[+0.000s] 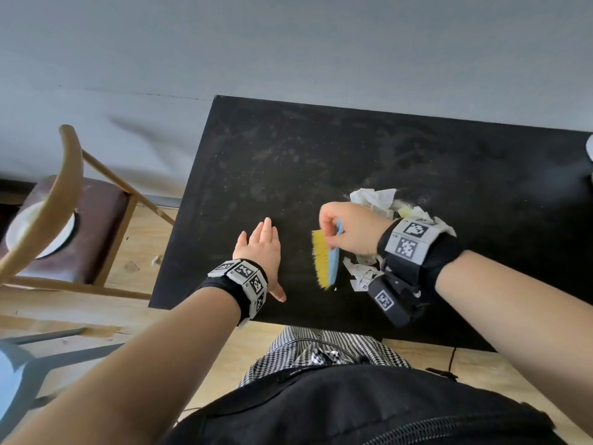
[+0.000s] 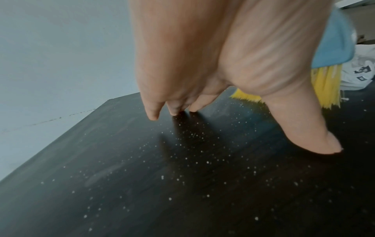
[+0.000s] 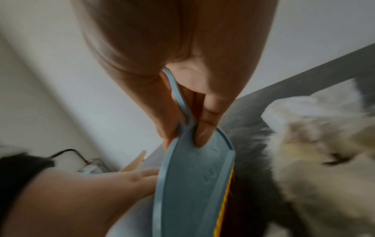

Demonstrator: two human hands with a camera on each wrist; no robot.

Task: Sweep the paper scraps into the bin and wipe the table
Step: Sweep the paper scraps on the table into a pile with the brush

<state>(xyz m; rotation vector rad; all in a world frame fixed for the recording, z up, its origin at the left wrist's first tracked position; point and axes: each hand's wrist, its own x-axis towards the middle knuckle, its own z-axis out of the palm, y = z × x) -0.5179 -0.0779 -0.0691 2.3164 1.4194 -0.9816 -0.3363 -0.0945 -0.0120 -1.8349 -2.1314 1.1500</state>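
Observation:
My right hand grips a blue hand brush with yellow bristles, held over the black table; the bristles face left. The wrist view shows thumb and fingers pinching the brush handle. Crumpled white paper scraps lie heaped behind and under my right wrist, with more scraps just right of the brush. My left hand lies flat on the table left of the brush, fingers straight, holding nothing. Fine white crumbs dot the table around it.
A wooden chair with a brown seat and a white plate stands left of the table. A white object sits at the table's far right edge. Grey wall lies behind; wood floor below.

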